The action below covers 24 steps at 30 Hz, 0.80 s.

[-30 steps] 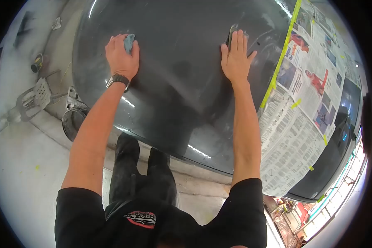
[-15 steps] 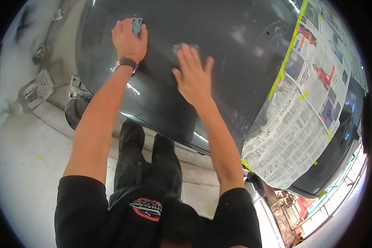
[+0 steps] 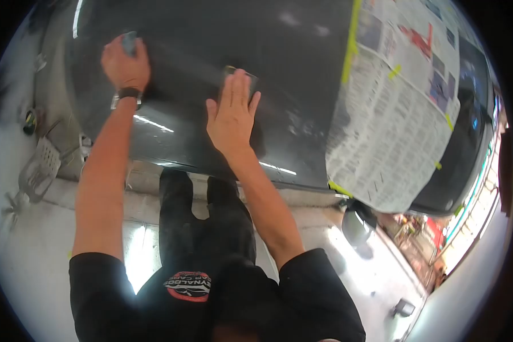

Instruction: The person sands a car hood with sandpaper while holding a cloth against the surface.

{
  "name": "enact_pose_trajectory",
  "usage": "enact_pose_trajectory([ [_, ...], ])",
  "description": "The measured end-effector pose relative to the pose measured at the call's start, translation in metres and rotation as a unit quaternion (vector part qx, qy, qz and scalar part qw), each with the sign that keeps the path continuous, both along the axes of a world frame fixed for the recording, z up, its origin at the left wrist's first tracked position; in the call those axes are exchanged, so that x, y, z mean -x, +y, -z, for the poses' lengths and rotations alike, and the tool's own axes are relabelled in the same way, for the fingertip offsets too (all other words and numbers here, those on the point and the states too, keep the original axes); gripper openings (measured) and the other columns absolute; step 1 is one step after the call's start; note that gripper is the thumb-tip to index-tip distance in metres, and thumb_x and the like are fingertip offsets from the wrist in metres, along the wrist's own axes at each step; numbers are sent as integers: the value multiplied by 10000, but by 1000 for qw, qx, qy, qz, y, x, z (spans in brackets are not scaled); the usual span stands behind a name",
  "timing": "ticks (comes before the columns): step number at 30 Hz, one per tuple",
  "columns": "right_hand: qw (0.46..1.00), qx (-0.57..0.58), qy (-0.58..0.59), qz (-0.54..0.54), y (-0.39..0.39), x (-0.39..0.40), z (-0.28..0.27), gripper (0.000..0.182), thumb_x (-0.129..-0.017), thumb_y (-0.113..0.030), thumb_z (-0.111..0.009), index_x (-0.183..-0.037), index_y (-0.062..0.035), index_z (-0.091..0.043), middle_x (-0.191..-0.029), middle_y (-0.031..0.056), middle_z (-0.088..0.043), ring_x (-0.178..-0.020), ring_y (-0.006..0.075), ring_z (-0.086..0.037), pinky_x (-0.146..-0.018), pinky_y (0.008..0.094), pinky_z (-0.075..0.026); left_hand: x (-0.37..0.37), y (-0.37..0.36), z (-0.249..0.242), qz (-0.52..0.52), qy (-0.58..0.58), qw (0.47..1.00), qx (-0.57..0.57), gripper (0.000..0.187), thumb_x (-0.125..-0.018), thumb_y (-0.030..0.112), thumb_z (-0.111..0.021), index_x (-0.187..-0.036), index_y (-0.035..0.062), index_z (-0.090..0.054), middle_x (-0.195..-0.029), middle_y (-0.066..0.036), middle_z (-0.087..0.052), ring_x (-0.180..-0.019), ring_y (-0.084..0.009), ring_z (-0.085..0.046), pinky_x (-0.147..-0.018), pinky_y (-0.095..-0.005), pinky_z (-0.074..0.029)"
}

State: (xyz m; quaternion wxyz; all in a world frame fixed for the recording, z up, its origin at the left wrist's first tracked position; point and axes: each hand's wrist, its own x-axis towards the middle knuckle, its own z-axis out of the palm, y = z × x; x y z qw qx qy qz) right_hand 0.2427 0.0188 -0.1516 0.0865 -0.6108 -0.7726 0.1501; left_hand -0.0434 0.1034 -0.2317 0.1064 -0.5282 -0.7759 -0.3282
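Observation:
A dark grey car panel (image 3: 194,34) spreads in front of me, with a dull, streaked surface. On its left part rests my left hand (image 3: 125,65), fingers curled around a crumpled blue-grey cloth (image 3: 129,43) that shows between thumb and fingers. Nearer the middle, my right hand (image 3: 232,122) lies flat on the panel. Its middle fingers press together on a thin dark sheet that looks like sandpaper (image 3: 251,76), while thumb and little finger stick out to the sides. Most of the sheet is hidden under the fingers.
Newspaper (image 3: 382,125) edged with yellow-green tape (image 3: 351,43) covers the car right of the panel. A side mirror (image 3: 357,222) juts out below it. A white plastic chair (image 3: 41,165) stands at the left. My legs (image 3: 196,216) are close to the panel's edge.
The view has shifted, so the newspaper appears further left. My right hand has slid along the panel with the sheet under its fingers. My left hand still has the cloth.

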Motion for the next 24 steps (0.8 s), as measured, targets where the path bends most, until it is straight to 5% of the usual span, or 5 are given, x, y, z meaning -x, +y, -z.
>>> enact_pose_trajectory([
  [3,998,30,-48,10,-29,-74,-24,732,-1044,-363,-623,-1608,44,-394,-1722,225,-346,-1616,345,-307,-1206,735,-244,-2,5,-4,-1,-17,1000,-6,365,-956,342,-752,-1190,63,-722,-1096,-164,-739,-1086,-406,-670,-969,-536,-499],
  [8,950,-6,-101,294,-50,-105,-5,681,-1080,-347,-558,-1587,82,-410,-1716,285,-327,-1614,444,-272,-1216,733,-203,-1,3,-3,-9,-7,1000,3,395,-962,369,-742,-1187,45,-726,-1110,-165,-751,-1089,-413,-675,-965,-537,-518],
  [12,993,5,-13,113,-42,-14,-7,679,-1079,-350,-553,-1564,107,-420,-1712,299,-311,-1597,468,-282,-1212,749,-216,-1,2,-3,-16,5,1000,12,402,-951,357,-746,-1187,32,-725,-1142,-183,-750,-1105,-414,-676,-985,-531,-516],
  [18,939,23,-101,329,-53,-128,-13,742,-1083,-403,-548,-1574,132,-393,-1700,322,-316,-1594,467,-286,-1206,745,-241,-2,0,-2,-20,9,1000,13,387,-942,318,-743,-1191,22,-725,-1133,-183,-750,-1096,-405,-686,-973,-529,-525],
  [24,981,16,-63,180,-24,-65,-20,696,-1105,-374,-518,-1560,143,-416,-1697,333,-315,-1595,476,-278,-1209,732,-247,-3,6,-8,-6,3,1000,9,372,-944,318,-743,-1173,25,-728,-1118,-185,-752,-1083,-410,-687,-960,-528,-526],
])
